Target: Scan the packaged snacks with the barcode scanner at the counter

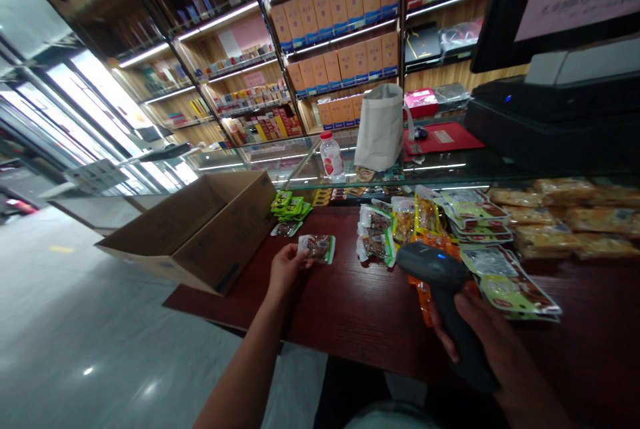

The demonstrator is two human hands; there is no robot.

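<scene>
Between the fingers of my left hand [286, 268] is the left end of a small clear snack packet [320, 248] with a green edge, just above the dark red wooden counter [345, 312]. My right hand [487, 329] is wrapped round the handle of a black barcode scanner [434, 265], on which a small blue light shows. Under and beyond the scanner lie orange packets [424, 302], partly hidden by it. Similar clear snack packets [376, 236] sit in a pile left of the scanner. Green packets [290, 205] lie beside the box, with a clear packet near them.
An open cardboard box [220, 232] stands at the left. Right of my right hand are green-and-white packets [505, 276] and wrapped bread-like packs [575, 219]. A bottle [331, 157] and a white bag [380, 128] stand on the glass counter, near a monitor [555, 12].
</scene>
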